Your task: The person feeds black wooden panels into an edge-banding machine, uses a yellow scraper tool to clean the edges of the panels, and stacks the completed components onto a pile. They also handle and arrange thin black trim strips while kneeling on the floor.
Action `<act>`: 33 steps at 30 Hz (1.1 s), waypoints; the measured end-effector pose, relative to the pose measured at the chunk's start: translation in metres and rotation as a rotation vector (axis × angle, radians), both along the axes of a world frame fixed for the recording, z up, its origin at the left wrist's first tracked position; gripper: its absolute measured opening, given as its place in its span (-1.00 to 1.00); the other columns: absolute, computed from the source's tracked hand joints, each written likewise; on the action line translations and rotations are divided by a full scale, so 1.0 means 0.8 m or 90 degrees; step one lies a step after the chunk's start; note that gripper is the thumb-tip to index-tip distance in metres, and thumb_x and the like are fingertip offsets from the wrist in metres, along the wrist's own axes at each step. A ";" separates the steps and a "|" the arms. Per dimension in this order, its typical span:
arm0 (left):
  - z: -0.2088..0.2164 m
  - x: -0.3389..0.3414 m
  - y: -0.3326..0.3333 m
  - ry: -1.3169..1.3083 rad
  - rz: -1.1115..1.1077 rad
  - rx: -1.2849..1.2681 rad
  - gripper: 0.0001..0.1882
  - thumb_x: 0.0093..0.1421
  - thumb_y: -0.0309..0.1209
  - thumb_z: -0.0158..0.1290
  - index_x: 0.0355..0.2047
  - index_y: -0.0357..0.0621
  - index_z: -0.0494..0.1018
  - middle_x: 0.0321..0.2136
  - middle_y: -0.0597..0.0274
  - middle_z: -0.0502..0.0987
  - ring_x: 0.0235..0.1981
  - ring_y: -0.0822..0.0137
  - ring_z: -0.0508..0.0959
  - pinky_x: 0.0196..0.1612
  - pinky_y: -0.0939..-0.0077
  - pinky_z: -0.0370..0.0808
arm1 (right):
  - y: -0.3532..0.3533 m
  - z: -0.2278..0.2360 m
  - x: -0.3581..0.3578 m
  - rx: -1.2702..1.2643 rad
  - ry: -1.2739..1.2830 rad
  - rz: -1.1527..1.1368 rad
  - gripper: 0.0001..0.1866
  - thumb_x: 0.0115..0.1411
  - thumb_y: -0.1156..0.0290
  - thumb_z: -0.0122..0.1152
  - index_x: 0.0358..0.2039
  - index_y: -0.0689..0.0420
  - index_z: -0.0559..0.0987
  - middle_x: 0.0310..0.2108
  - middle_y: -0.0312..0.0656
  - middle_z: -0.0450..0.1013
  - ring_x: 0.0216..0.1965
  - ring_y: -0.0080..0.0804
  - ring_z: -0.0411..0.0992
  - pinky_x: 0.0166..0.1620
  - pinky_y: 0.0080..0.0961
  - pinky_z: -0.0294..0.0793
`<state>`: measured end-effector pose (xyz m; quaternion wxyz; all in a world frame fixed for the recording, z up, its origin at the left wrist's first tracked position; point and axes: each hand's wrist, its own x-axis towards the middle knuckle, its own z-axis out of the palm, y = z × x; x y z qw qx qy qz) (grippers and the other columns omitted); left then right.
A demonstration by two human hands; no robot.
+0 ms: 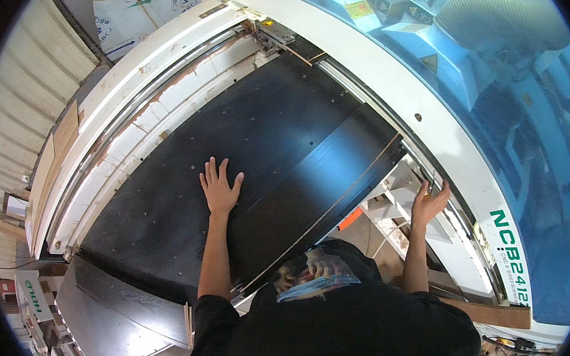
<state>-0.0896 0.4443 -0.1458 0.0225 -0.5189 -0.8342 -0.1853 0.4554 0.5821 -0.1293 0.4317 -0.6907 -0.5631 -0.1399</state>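
Observation:
My left hand [220,188] lies flat on the black worktable surface [167,207], its fingers spread and holding nothing. To its right, a dark wood-grain panel [287,204] with a thin light edge lies along the table's near side, shining under the light. My right hand [429,204] is raised beside the metal rail [458,214] at the right. Its fingers are apart and slightly curled, and I see no thing in them. Whether its fingertips touch the rail, I cannot tell.
A white machine [391,82] with a blue transparent cover [539,178] borders the right; a ribbed hose [500,17] shows through it. A white beam [135,62] curves along the far left. A grey side table [115,312] stands lower left. An orange part [350,218] shows below the panel.

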 end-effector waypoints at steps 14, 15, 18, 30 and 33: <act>-0.001 -0.004 0.000 0.010 0.013 -0.006 -0.28 0.36 0.20 -0.06 0.38 0.10 0.27 0.47 -0.04 0.07 0.51 -0.05 0.02 0.50 -0.14 -0.12 | -0.013 -0.065 0.094 -0.274 0.403 0.289 -0.48 0.37 0.00 0.27 -0.01 0.27 0.62 -0.39 -0.27 0.54 -0.44 -0.56 0.44 -0.37 -0.52 0.46; -0.006 -0.002 -0.002 0.012 0.014 -0.002 -0.28 0.36 0.20 -0.06 0.38 0.10 0.27 0.47 -0.03 0.07 0.51 -0.05 0.01 0.50 -0.13 -0.13 | -0.010 -0.047 0.074 -0.250 0.429 0.306 -0.50 0.38 0.02 0.26 0.00 0.27 0.62 -0.39 -0.27 0.53 -0.44 -0.57 0.44 -0.36 -0.53 0.46; -0.005 0.002 0.010 0.003 0.004 0.000 -0.28 0.36 0.21 -0.06 0.38 0.11 0.27 0.47 -0.03 0.07 0.51 -0.04 0.01 0.50 -0.12 -0.13 | 0.025 -0.030 0.029 -0.115 0.389 0.399 -0.62 0.41 0.11 0.23 -0.14 0.24 0.60 -0.46 -0.32 0.48 -0.48 -0.57 0.43 -0.37 -0.54 0.46; -0.011 -0.003 0.003 0.019 0.035 0.109 -0.20 0.36 0.27 -0.10 0.47 0.17 0.12 0.50 -0.20 -0.16 0.52 -0.21 -0.15 0.48 -0.18 -0.12 | -0.034 0.045 -0.234 -0.624 0.215 0.671 -0.56 0.31 0.09 0.28 -0.09 0.26 0.62 -0.25 0.11 0.62 -0.15 0.06 0.61 -0.07 -0.20 0.54; -0.014 -0.004 0.001 0.025 0.020 0.135 -0.22 0.40 0.24 -0.14 0.49 0.18 0.07 0.51 -0.19 -0.19 0.53 -0.21 -0.18 0.48 -0.20 -0.16 | -0.081 0.075 -0.252 -0.823 0.206 0.766 -0.54 0.32 0.06 0.28 -0.04 0.24 0.61 -0.21 0.01 0.63 -0.15 -0.09 0.60 -0.03 -0.27 0.53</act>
